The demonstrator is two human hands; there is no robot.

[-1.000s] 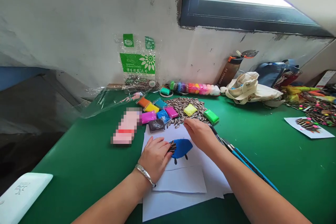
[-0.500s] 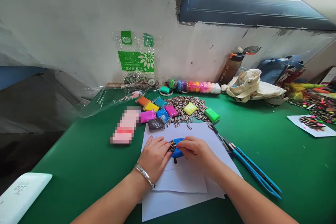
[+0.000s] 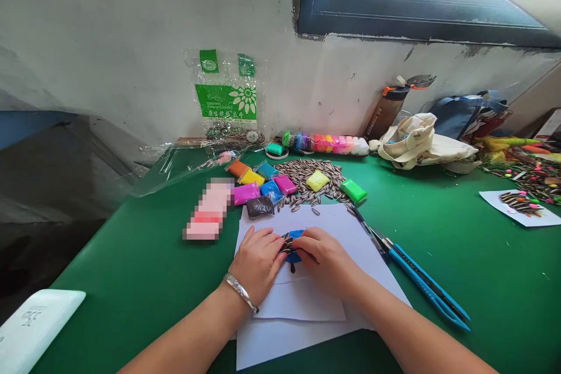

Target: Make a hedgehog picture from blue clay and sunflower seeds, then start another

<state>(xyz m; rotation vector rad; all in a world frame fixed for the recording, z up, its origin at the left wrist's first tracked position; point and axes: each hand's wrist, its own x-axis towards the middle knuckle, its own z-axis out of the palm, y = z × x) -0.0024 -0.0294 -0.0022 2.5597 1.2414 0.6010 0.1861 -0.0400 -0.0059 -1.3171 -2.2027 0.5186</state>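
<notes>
Right hand works at blue piece, left hand braces it

Head view: Left hand (image 3: 258, 260) rests on the left side, fingers together, thumb apart, bordering the seeds (image 3: 287, 243) on the blue piece (image 3: 295, 258). Right hand (image 3: 326, 254) has fingertips bunched narrow at the piece's right side; can't tell if a seed is in them. Piece lies on the small sheet (image 3: 302, 305), over larger paper (image 3: 263, 347); one dark leg (image 3: 293, 268) shows below it.

Step looks like setting or pressing a seed beside the others. Next move likely calls for light fingertip pressure, piece held steady so seeds don't shift.

Behind: seed pile (image 3: 302, 170) with yellow pack (image 3: 318, 180) on it, green pack (image 3: 353, 191) at its right edge, black pack (image 3: 260, 207) at the paper's top. Blue tool (image 3: 427, 286) right of the paper.

Vs earliest frame: right hand has come from near the pile down onto the piece, now covering its right part and second leg. Left hand about the same. Vs half a second ago: right fingertips slightly further left, nearer the seeds.
</notes>
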